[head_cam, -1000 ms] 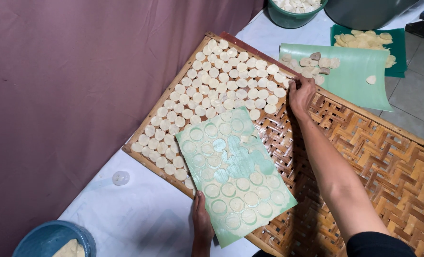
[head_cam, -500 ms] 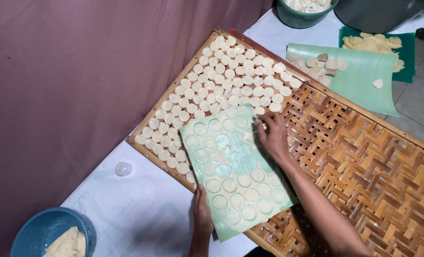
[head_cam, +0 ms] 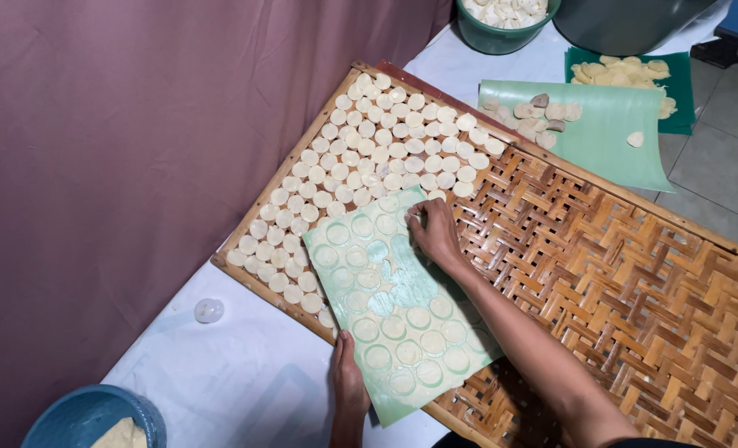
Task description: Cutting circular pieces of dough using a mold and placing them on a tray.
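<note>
We see a pale green sheet (head_cam: 398,307) covered in round dough discs lying across the near edge of the woven bamboo tray (head_cam: 634,282). Our left hand (head_cam: 348,383) grips the sheet's near corner, thumb on top, fingers underneath and hidden. Our right hand (head_cam: 435,235) rests on the sheet's far edge, fingertips pinched together at one dough disc (head_cam: 412,221). Just beyond that hand, rows of dough discs (head_cam: 369,158) fill the tray's left part. A blue bowl (head_cam: 87,417) sits on the white worktop (head_cam: 245,386), left of our left hand.
</note>
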